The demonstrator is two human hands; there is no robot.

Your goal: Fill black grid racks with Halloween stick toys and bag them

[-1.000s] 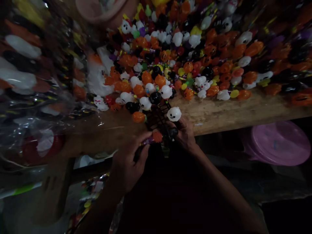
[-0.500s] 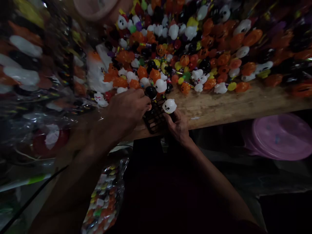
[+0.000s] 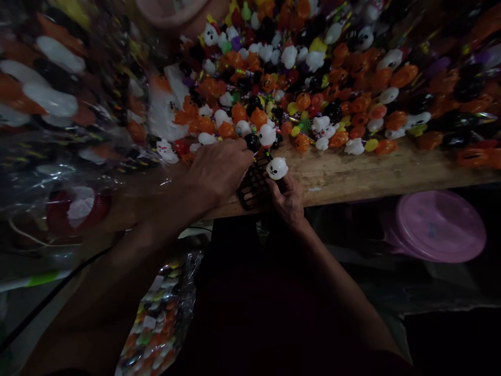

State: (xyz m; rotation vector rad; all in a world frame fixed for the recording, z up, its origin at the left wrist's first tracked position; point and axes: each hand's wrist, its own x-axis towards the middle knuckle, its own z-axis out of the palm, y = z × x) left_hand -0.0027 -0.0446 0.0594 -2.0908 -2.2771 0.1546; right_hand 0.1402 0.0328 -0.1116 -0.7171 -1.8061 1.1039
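Note:
A white figure head with a small black face (image 3: 277, 168) tops something that my right hand (image 3: 290, 198) grips between thumb and fingers. My left hand (image 3: 223, 168) is closed, its fingertips bent down over the left side of a black grid rack (image 3: 254, 189); whatever they pinch is hidden. Just past those fingertips, a black round head (image 3: 251, 142) and a white round head (image 3: 267, 135) stand at the rack's far end. The rack lies at the near edge of the wooden table (image 3: 332, 169).
Orange, white, black and yellow toy figures (image 3: 303, 100) are heaped across the table. Clear plastic bags of figures (image 3: 55, 99) bulge at the left; another filled bag (image 3: 156, 318) hangs below. A pink lidded tub (image 3: 440, 227) sits lower right, a red basket (image 3: 99, 209) lower left.
The view has shifted a little, so the heap sits slightly further right. My left fingers have moved in close to the black head; my right hand still holds the white-headed figure.

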